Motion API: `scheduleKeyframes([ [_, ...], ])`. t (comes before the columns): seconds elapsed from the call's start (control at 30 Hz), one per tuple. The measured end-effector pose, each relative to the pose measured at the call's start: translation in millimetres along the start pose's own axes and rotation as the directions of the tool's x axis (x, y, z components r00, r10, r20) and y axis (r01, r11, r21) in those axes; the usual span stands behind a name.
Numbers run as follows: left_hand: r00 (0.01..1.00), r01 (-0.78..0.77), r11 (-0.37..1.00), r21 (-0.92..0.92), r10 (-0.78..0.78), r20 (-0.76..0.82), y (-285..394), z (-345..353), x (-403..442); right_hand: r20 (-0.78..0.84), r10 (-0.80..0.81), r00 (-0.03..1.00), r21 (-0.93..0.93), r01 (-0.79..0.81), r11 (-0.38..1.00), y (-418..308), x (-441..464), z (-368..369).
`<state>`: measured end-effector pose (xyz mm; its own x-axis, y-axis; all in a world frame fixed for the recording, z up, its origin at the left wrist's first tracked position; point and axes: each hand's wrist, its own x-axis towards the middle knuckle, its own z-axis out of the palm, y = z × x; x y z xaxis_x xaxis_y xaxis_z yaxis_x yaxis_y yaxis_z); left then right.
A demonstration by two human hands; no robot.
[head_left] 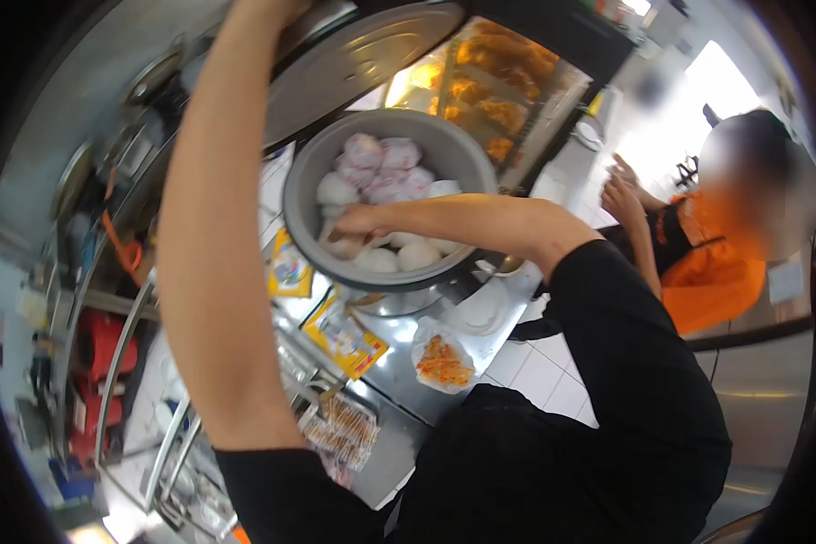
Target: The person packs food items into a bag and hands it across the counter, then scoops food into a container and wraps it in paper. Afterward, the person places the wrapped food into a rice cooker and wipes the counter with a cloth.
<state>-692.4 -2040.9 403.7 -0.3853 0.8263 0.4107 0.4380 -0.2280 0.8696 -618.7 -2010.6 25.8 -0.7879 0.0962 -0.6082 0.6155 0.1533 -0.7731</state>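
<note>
My right hand (358, 224) reaches down into a large round grey pot (301, 181), its fingers bent over a pale wrapped bundle at the pot's left side. Several white round bundles (419, 255) lie around it, and bundles in pink-marked wrap (399, 155) sit at the pot's far side. My left arm stretches up past the pot's left side, and my left hand (276, 7) is mostly cut off by the top edge of the view. Its fingers do not show. The pot's lid (363, 63) stands tilted behind the pot, close to that hand.
Yellow packets (344, 337) and a plastic bag of orange-red shredded food (442, 361) lie on the metal counter (394, 340). A lit glass cabinet (499, 82) holds fried food behind. A person in an orange apron (712, 281) stands at the right. Metal racks are at the left.
</note>
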Motion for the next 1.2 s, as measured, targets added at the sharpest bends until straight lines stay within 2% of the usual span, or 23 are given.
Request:
scheduleKeyframes([
  [0.03,1.000,0.022,1.000,-0.014,-0.022,0.007,1,-2,2,-0.008,0.010,1.000,0.001,-0.009,1.000,2,6,-1],
  [0.07,0.811,0.163,0.910,-0.382,0.097,0.577,-11,-38,23,-0.021,0.022,1.000,0.007,-0.022,1.000,4,11,1],
  [0.13,0.796,0.177,0.911,-0.372,0.090,0.598,-13,-27,31,-0.027,0.054,0.998,0.011,-0.054,0.998,2,11,5],
  [0.17,0.999,0.044,0.998,-0.038,-0.043,0.020,-3,-3,1,-0.083,0.062,0.995,0.002,-0.062,0.998,4,17,9],
  [0.27,0.997,0.015,1.000,0.026,-0.013,-0.075,15,17,-14,-0.115,0.111,0.987,-0.075,-0.120,0.990,-2,22,21],
  [0.5,0.998,0.060,0.992,-0.110,-0.058,0.026,28,31,-37,-0.125,0.040,0.991,-0.441,-0.092,0.893,-13,17,21],
  [0.67,0.998,0.018,0.997,-0.069,-0.014,0.064,12,46,-48,-0.090,-0.086,0.992,-0.460,0.035,0.887,-33,-45,25],
  [0.7,0.998,-0.006,0.998,-0.055,0.010,0.069,12,51,-54,-0.061,-0.159,0.985,-0.562,0.098,0.821,-39,-69,28],
  [0.73,0.996,0.064,0.996,-0.068,-0.059,0.067,23,61,-71,-0.022,-0.229,0.973,-0.657,0.158,0.737,-52,-114,36],
  [0.77,0.998,-0.014,1.000,0.026,0.013,0.055,21,67,-82,0.026,-0.294,0.955,-0.745,0.215,0.631,-61,-162,46],
  [0.8,1.000,-0.011,1.000,-0.022,0.011,0.013,22,81,-95,-0.024,-0.476,0.879,-0.696,0.327,0.639,-58,-219,64],
  [0.83,0.993,-0.106,0.994,-0.042,0.108,0.054,-4,87,-96,-0.077,-0.636,0.768,-0.649,0.446,0.617,-43,-269,83],
  [0.87,0.976,-0.216,0.973,0.086,0.211,0.059,-13,97,-116,-0.017,-0.849,0.528,-0.620,0.660,0.424,-15,-286,96],
  [0.9,0.979,0.009,0.988,-0.156,0.022,0.201,-13,110,-135,0.012,-0.878,0.478,-0.485,0.771,0.413,0,-321,112],
  [0.93,0.980,-0.170,0.954,0.247,0.138,0.142,-44,127,-155,0.081,-0.840,0.536,-0.269,0.823,0.500,20,-349,125],
  [0.97,0.961,-0.245,0.960,0.138,0.223,0.162,-44,148,-182,0.154,-0.718,0.679,-0.180,0.733,0.655,50,-370,137],
  [1.0,0.972,-0.182,0.977,0.112,0.162,0.171,-56,168,-205,0.203,-0.650,0.732,-0.178,0.681,0.711,92,-370,151],
  [1.03,0.978,-0.118,0.989,0.088,0.100,0.183,-75,184,-225,0.192,-0.577,0.794,0.075,0.574,0.815,134,-371,166],
  [1.07,0.980,-0.168,0.969,0.179,0.145,0.136,-101,197,-243,0.135,-0.435,0.890,0.141,0.417,0.898,195,-359,181],
  [1.1,0.976,-0.213,0.941,0.263,0.195,0.093,-117,206,-253,-0.145,-0.320,0.936,0.128,0.339,0.932,243,-364,200],
  [1.13,0.962,-0.271,0.938,0.216,0.273,0.021,-112,207,-253,-0.419,-0.306,0.855,-0.054,0.313,0.948,296,-367,215],
  [1.17,0.981,-0.194,0.977,0.090,0.195,-0.004,-108,206,-251,-0.649,-0.299,0.699,-0.212,0.212,0.954,351,-375,233],
  [1.2,0.980,-0.200,0.975,0.093,0.200,0.015,-105,205,-251,-0.721,-0.128,0.681,-0.138,0.040,0.990,406,-388,247],
])
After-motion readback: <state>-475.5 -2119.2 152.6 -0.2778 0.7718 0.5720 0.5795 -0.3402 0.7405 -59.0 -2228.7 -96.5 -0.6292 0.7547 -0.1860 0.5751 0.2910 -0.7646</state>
